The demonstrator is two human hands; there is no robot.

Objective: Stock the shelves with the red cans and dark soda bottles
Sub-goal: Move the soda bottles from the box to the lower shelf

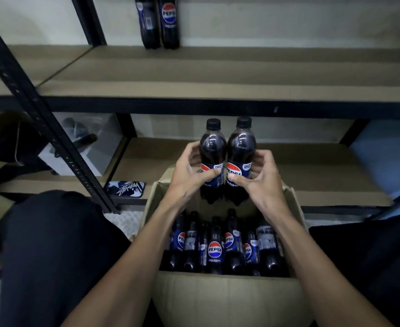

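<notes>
**Two bottles held over the open box**

In the head view, the left hand grips the left bottle, with the thumb across its label. The right hand grips the right bottle in the same way. Both bottles are upright and touch side by side, above the far end of the cardboard box. The boxed bottles fill the box. Two shelved bottles stand at the back of the upper shelf. A phone lies on the lower shelf.
</notes>
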